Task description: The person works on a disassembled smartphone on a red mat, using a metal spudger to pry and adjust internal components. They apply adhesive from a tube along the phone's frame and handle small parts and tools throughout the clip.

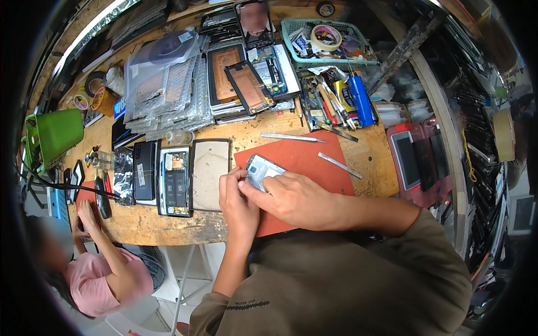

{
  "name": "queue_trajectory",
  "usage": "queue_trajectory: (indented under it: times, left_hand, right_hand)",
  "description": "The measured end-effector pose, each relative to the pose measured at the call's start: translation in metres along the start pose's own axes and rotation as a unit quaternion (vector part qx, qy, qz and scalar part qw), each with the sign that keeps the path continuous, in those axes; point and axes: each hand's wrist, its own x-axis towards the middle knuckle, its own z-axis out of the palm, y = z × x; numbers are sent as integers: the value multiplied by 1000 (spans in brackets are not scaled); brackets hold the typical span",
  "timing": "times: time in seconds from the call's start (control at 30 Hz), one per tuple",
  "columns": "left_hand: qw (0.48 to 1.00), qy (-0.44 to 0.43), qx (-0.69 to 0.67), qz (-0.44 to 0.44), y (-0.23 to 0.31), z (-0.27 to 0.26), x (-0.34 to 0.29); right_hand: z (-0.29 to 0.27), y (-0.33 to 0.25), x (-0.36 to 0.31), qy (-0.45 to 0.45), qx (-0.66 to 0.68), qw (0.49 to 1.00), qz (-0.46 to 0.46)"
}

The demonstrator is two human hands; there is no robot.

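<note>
Both hands are on a small phone body, pale with a blue patch near its top end, held tilted over a red-brown mat. Closed around its lower left side is my left hand. My right hand reaches across from the right, its fingers bent and pressed on the phone's face and lower edge, covering much of it. Whether a small part sits between those fingers is hidden. Metal tweezers lie along the mat's far edge. A thin metal tool rests on its right side.
Left of the mat lie an opened phone, a dark phone and a grey-beige panel. Behind are bubble-wrapped sheets, phone frames, hand tools and a green basket. Someone in pink sits at left.
</note>
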Motion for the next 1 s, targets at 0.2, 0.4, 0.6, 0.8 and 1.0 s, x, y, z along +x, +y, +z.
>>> queue_trajectory:
  times: [0.2, 0.4, 0.6, 0.8, 1.0]
  left_hand:
    - [1000, -9, -13, 4, -5, 6, -3]
    - [1000, 2, -17, 18, -1, 13, 0]
    - [992, -103, -60, 37, 21, 23, 2]
    - [993, -89, -54, 52, 14, 27, 26]
    - [987, -68, -144, 13, 15, 34, 29]
  right_hand:
    - [-7, 4, -1, -72, -3, 997, 24]
    - [-31, 39, -14, 39, 114, 987, 109]
    - [-18, 80, -2, 34, 121, 977, 170]
    - [-29, 79, 6, 113, 236, 962, 79]
    - [-34, 74, 13, 112, 273, 954, 56]
